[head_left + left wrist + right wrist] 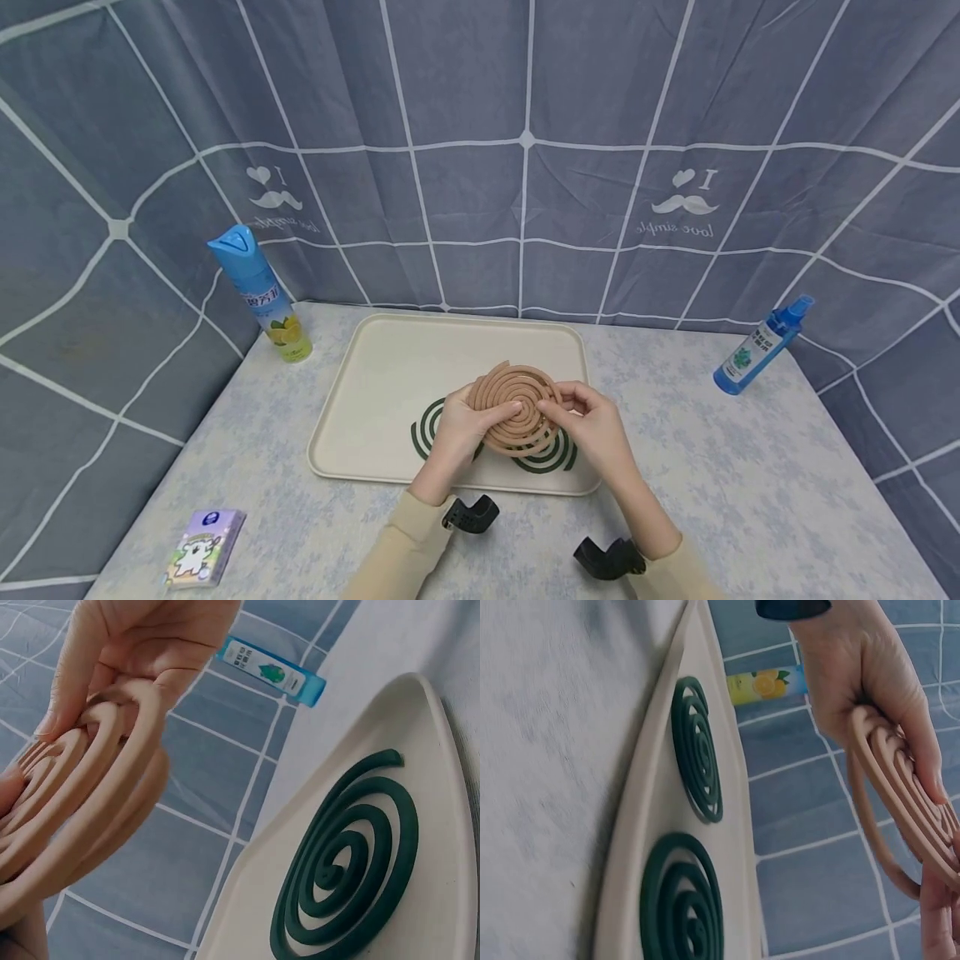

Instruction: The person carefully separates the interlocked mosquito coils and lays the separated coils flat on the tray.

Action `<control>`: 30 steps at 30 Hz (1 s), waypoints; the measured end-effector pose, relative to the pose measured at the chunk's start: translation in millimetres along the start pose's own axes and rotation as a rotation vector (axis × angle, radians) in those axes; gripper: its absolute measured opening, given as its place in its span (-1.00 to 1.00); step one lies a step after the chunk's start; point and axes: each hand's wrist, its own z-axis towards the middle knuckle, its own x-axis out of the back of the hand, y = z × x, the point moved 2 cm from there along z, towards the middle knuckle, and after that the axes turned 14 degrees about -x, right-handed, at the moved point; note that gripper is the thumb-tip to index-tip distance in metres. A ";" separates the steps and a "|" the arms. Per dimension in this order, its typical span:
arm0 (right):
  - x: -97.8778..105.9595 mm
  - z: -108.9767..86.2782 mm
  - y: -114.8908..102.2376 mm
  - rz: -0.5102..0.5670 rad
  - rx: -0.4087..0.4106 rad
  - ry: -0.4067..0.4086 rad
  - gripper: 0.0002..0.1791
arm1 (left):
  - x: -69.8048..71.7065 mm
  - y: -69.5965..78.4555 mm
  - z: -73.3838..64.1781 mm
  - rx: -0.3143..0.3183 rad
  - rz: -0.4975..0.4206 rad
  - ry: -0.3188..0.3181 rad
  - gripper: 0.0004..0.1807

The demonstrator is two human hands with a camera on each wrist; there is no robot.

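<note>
A brown mosquito coil (516, 385) is held between both hands, tilted above the tray. My left hand (459, 432) grips its left side, the thumb lying across the rings. On the opposite side my right hand (594, 423) pinches the rim, its thumb tip near the middle. A second brown layer shows beneath the top rings in the left wrist view; I cannot tell whether it is a separate coil. Below lie two dark green mosquito coils: the left green coil (697, 750) and the right green coil (405, 825), both partly covered by the hands and brown coil in the head view.
The cream tray (405, 358) rests on a pale mottled table (675, 467). At its back left stands a blue-and-yellow spray can (270, 300); a blue spray bottle (757, 354) stands at the right. A purple tissue pack (204, 548) lies front left. Grey-blue curtain (465, 183) encloses the back.
</note>
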 end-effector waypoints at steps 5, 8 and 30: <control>4.5 1.2 -3.6 -0.098 0.042 -0.003 -0.72 | 0.0 -0.3 -0.8 -0.037 0.094 -0.127 -0.44; 6.0 1.2 -4.2 -0.130 0.066 -0.022 -0.73 | 0.6 -1.8 -0.7 -0.035 0.115 -0.164 -0.44; -28.1 -8.5 11.6 0.182 -0.073 0.028 -0.70 | -11.0 -6.5 -3.3 0.002 -0.173 0.316 -0.45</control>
